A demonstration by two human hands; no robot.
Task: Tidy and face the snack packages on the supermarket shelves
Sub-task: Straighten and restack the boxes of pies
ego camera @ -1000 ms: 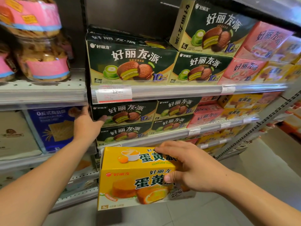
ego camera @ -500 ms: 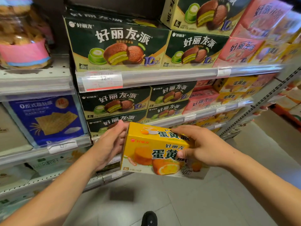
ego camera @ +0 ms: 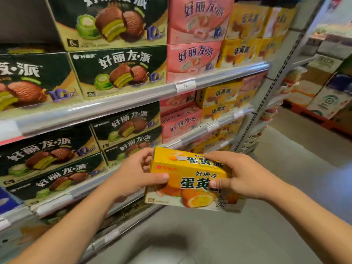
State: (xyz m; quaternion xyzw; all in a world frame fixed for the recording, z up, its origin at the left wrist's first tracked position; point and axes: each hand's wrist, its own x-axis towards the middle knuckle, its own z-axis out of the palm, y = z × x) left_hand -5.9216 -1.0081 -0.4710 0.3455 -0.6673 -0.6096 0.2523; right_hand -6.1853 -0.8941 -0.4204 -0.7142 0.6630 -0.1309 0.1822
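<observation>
A yellow egg-yolk pie box [ego camera: 187, 178] is held in the air in front of the shelves, its printed front facing me. My left hand [ego camera: 137, 174] grips its left end, thumb across the front. My right hand [ego camera: 242, 175] grips its right end, fingers over the top edge. Behind it the shelves carry dark green pie boxes [ego camera: 118, 73] on the left, pink boxes [ego camera: 192, 56] in the middle and matching yellow boxes [ego camera: 219, 96] further right.
Metal shelf rails [ego camera: 133, 101] with price tags run across at several heights. A perforated grey upright [ego camera: 270, 96] ends the bay on the right. Stacked cartons [ego camera: 327, 88] stand across the aisle. Grey floor lies below the box.
My left hand left the green boxes and took hold of the yellow box's left end. The view has swung right along the shelves, and the box has shifted right with both hands on it.
</observation>
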